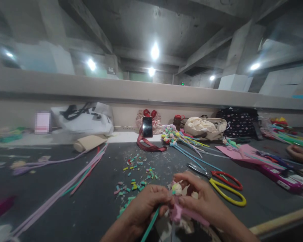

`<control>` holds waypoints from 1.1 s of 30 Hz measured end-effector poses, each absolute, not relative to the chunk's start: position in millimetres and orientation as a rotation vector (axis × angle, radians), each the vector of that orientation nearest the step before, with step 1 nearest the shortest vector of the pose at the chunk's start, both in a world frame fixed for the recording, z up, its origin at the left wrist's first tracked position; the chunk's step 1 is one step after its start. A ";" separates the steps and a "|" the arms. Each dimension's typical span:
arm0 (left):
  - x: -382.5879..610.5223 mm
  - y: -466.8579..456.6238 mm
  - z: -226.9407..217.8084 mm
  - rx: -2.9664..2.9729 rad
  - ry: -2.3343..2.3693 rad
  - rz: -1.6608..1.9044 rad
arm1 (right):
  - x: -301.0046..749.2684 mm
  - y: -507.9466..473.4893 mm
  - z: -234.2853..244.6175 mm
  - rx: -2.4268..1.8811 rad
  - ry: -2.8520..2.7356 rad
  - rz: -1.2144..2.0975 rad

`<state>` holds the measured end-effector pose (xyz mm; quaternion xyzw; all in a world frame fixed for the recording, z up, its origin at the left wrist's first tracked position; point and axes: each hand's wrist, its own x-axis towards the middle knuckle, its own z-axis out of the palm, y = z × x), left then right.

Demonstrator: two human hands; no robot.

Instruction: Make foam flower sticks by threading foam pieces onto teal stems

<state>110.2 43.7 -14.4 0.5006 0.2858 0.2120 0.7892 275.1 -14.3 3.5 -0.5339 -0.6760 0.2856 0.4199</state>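
Note:
My left hand [153, 201] pinches a thin green stem [150, 224] just below a small pale yellow flower head [176, 189]. Around that flower head curl the thumb and fingers of my right hand [204, 198]. Right below them is a pink object [176, 213] with a narrow tip pointing down; its kind is unclear and the hands partly cover it. Scissors [209, 174] with one red and one yellow handle lie beyond my right hand, blades apart. Small cut bits [133, 185] in green, yellow and pink are scattered beyond my left hand.
Long lilac, pink and green stems [73, 181] cross the dark table at left. A phone [147, 127] leans at the back, beside a bunch of small flowers [171, 132]. Bags line the wall. Another person's hand [299, 154] is at far right, past a pink sheet [249, 154].

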 end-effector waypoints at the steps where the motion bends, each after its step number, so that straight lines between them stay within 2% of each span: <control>1: 110.5 43.1 -14.0 1.076 0.619 0.453 | 274.4 -14.3 3.6 -1.337 -1.732 0.705; 8: 112.1 41.4 -11.0 1.060 0.634 0.338 | 272.7 -14.5 3.9 -1.243 -1.867 0.735; 25: 111.1 40.8 -12.1 1.082 0.632 0.350 | 269.6 -16.7 3.2 -1.288 -1.906 0.737; 33: 108.7 46.2 -12.7 0.979 0.627 0.557 | 274.8 -13.0 -2.6 -1.268 -1.498 0.800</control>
